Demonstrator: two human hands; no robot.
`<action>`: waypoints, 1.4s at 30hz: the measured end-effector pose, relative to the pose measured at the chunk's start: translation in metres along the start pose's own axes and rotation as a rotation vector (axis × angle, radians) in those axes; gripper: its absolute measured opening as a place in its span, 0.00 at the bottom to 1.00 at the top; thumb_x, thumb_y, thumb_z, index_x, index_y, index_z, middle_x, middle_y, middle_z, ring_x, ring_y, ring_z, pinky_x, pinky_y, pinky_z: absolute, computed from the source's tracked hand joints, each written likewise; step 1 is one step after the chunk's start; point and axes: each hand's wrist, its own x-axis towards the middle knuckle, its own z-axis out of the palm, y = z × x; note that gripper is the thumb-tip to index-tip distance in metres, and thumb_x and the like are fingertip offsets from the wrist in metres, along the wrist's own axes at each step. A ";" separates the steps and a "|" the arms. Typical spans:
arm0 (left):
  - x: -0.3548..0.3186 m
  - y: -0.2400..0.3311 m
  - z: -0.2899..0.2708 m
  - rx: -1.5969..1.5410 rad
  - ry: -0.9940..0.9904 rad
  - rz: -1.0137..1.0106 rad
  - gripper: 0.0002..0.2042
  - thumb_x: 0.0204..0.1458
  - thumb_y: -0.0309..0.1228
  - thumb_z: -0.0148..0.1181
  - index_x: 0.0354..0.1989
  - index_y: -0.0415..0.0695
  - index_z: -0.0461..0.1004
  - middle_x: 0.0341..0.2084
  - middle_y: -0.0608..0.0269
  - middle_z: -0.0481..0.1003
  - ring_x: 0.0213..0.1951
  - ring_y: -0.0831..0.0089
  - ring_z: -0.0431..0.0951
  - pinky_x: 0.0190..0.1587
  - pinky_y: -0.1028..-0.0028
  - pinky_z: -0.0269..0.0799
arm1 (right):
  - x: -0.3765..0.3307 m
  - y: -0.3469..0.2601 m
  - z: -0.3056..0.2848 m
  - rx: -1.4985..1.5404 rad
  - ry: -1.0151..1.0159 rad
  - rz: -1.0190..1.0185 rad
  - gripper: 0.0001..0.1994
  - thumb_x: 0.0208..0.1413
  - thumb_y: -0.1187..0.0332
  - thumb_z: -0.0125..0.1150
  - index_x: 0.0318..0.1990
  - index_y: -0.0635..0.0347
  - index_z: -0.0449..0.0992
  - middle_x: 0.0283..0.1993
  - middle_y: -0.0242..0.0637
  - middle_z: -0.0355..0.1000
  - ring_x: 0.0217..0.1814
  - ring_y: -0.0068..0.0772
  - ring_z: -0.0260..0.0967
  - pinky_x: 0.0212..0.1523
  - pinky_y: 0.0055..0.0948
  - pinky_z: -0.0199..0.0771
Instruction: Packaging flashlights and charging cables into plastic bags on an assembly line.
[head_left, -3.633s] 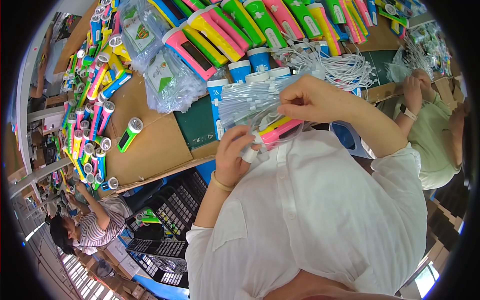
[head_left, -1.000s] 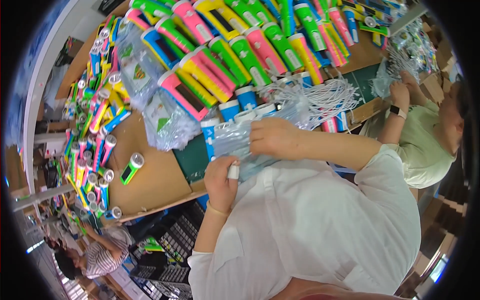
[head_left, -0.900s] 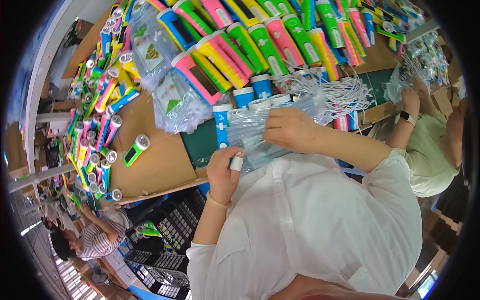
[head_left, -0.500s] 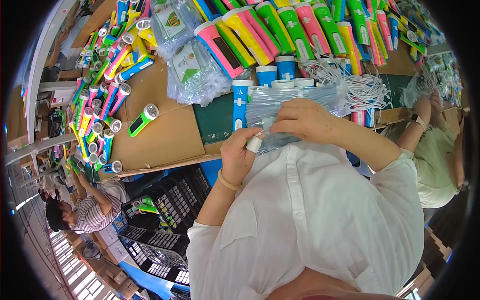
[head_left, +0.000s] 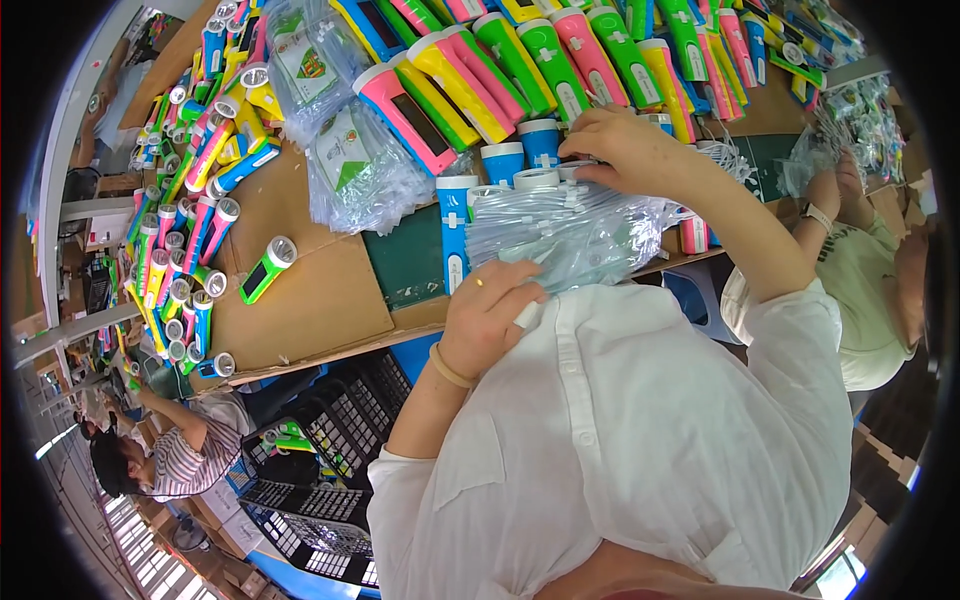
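Note:
My left hand is closed at the near left edge of a stack of clear plastic bags, its fingers curled on a bag; a white wrap shows at one digit. Above the bags, my right hand reaches over the white-rimmed tops of blue flashlights, its fingers bent and apart. Its palm side is hidden, and nothing shows held in it. White cables lie partly behind the right wrist. Left of the bags, a blue flashlight with a white cross lies on the green surface.
Rows of colourful flashlights fill the far side. Packed bags with printed cards lie left of them. A green flashlight rests alone on cardboard near a heap. Black crates stand below. Co-workers sit at both sides.
My right hand has left the bags and moved up to the flashlight tops and cables. My left hand stays at the bags, lower, its fingers now more curled. The view has shifted slightly.

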 end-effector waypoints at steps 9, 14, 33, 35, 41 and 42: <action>0.000 0.001 0.013 -0.139 -0.145 0.045 0.12 0.39 0.19 0.59 0.34 0.44 0.78 0.38 0.63 0.78 0.38 0.61 0.78 0.41 0.65 0.74 | 0.023 -0.006 0.013 -0.329 -0.406 0.011 0.16 0.53 0.61 0.68 0.46 0.57 0.78 0.48 0.46 0.72 0.59 0.50 0.67 0.65 0.46 0.64; 0.003 0.005 0.011 -0.128 -0.126 0.030 0.13 0.38 0.18 0.58 0.34 0.45 0.78 0.35 0.63 0.78 0.38 0.61 0.78 0.38 0.65 0.74 | 0.021 0.015 0.019 -0.176 -0.371 -0.103 0.24 0.58 0.56 0.65 0.58 0.57 0.71 0.49 0.48 0.73 0.59 0.50 0.67 0.65 0.46 0.62; -0.010 -0.006 0.011 -0.224 0.087 -0.170 0.09 0.44 0.18 0.66 0.35 0.42 0.79 0.32 0.59 0.77 0.34 0.60 0.77 0.37 0.69 0.74 | -0.012 -0.056 -0.042 0.850 0.112 0.042 0.33 0.55 0.69 0.72 0.66 0.57 0.63 0.57 0.35 0.71 0.59 0.28 0.70 0.56 0.28 0.72; -0.011 -0.006 0.012 -0.210 0.100 -0.154 0.10 0.44 0.18 0.66 0.35 0.42 0.79 0.33 0.58 0.77 0.34 0.59 0.77 0.37 0.69 0.74 | -0.010 -0.063 -0.030 0.630 0.010 0.045 0.34 0.52 0.69 0.74 0.66 0.56 0.63 0.56 0.37 0.71 0.57 0.30 0.71 0.55 0.29 0.73; -0.014 -0.002 0.019 -0.187 0.199 -0.155 0.09 0.46 0.20 0.70 0.36 0.40 0.78 0.33 0.56 0.77 0.34 0.63 0.78 0.37 0.71 0.73 | -0.015 -0.065 0.014 1.084 -0.246 0.141 0.37 0.50 0.67 0.77 0.66 0.58 0.64 0.63 0.39 0.70 0.61 0.34 0.68 0.63 0.36 0.67; -0.014 -0.003 0.018 -0.188 0.189 -0.157 0.09 0.47 0.20 0.71 0.36 0.40 0.78 0.33 0.55 0.78 0.34 0.64 0.79 0.38 0.71 0.73 | -0.018 -0.065 0.021 0.985 -0.274 0.106 0.33 0.53 0.66 0.74 0.64 0.58 0.65 0.56 0.40 0.72 0.57 0.33 0.71 0.58 0.37 0.71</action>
